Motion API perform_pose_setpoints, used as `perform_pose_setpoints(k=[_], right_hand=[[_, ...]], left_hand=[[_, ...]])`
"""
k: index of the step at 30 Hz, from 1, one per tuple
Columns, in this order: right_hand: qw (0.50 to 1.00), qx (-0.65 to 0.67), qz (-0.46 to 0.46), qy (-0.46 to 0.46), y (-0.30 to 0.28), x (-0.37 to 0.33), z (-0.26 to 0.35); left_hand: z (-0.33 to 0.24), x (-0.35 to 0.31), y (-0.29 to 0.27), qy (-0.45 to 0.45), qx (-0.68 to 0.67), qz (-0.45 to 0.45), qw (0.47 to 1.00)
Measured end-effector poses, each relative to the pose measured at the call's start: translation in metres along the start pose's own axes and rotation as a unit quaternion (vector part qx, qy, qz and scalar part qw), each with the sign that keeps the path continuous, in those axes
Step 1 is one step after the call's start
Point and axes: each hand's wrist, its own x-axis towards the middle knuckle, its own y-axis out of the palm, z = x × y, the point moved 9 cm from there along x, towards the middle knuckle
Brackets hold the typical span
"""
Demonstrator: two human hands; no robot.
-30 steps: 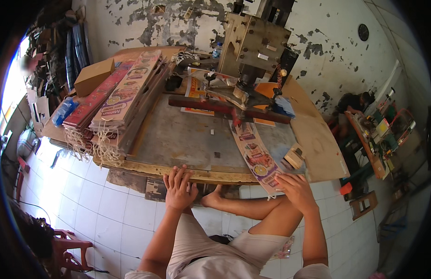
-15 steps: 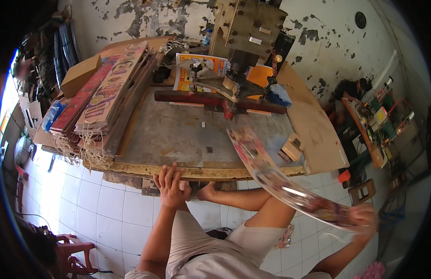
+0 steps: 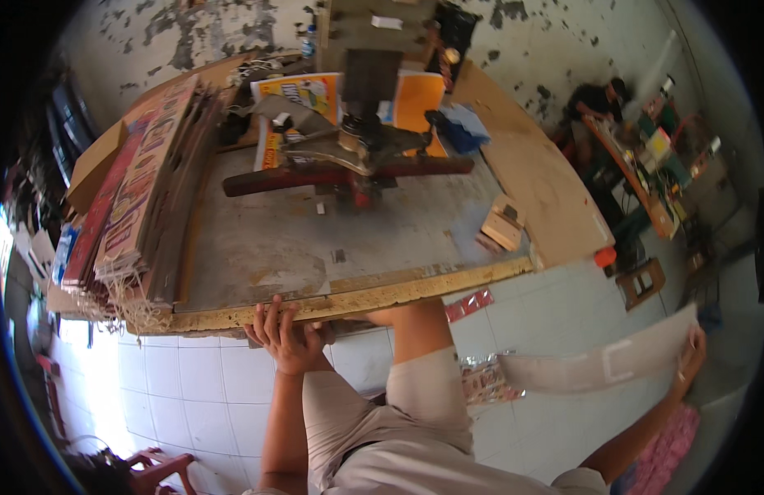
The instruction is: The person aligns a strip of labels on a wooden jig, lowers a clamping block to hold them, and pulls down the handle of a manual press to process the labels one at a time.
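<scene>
My right hand (image 3: pixel 689 356), stretched far out to the right, grips the end of a long card strip (image 3: pixel 600 363). The strip hangs over the floor, slightly blurred, with its plain grey-brown back showing. At the front edge of the worktable (image 3: pixel 258 247), my left hand (image 3: pixel 284 337) rests its spread fingers against the wooden edge and holds nothing. Above the tabletop stands a press with a red crossbar (image 3: pixel 258 181) below its dark ram (image 3: pixel 372 87). Two printed pieces lie on the floor: a patterned strip (image 3: pixel 485 384) near my knee and a red one (image 3: pixel 469 305) by the table.
Stacked printed card strips with strings (image 3: pixel 143 190) fill the table's left side, beside a brown box (image 3: pixel 97 165). A wooden block (image 3: pixel 503 224) sits at the right. A pink bundle (image 3: pixel 666 445) is on the floor. Another person (image 3: pixel 594 103) sits at a far bench.
My right hand has swung the strip off the tabletop, out to the right, and its printed face has turned away. My left hand stays at the table edge. The view has shifted rightward.
</scene>
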Motion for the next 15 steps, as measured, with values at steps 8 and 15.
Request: perform_pose_setpoints(k=[8, 15], right_hand=[[0.981, -0.149, 0.101, 0.07, 0.222, -0.157, 0.053], [0.932, -0.146, 0.26, 0.206, 0.403, -0.403, 0.013]], left_hand=[[0.013, 0.007, -0.003, 0.031, 0.041, -0.007, 0.999], [-0.003, 0.013, -0.001, 0.034, 0.029, -0.011, 0.999]])
